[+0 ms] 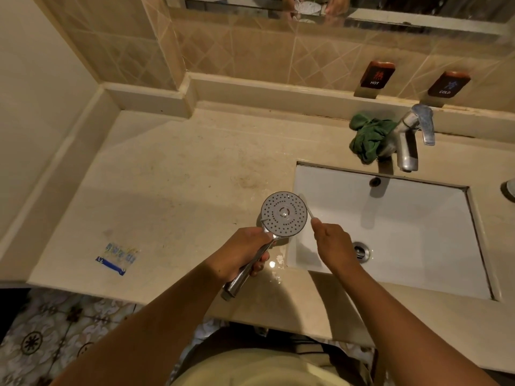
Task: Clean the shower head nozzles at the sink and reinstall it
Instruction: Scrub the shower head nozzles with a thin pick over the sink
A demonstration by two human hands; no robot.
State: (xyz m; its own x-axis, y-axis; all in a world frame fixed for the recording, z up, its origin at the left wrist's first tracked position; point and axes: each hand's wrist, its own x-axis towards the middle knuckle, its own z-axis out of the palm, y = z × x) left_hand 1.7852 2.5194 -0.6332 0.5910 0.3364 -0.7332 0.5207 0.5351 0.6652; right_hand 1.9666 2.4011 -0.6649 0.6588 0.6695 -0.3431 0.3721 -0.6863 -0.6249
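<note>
My left hand [245, 253] grips the chrome handle of the shower head [283, 214]. Its round grey nozzle face points up at me, above the counter edge just left of the sink [404, 218]. My right hand [333, 245] pinches a thin white toothbrush [306, 208]. The brush tip rests against the right rim of the nozzle face. The free end of the handle sticks out below my left hand.
A chrome tap [409, 137] stands behind the white basin, with a crumpled green cloth [367, 137] to its left. HOT and COLD signs [376, 75] sit on the tiled wall. A blue and white plastic wrapper [118, 257] lies on the beige counter at left. Water drops glisten near the sink's front left corner.
</note>
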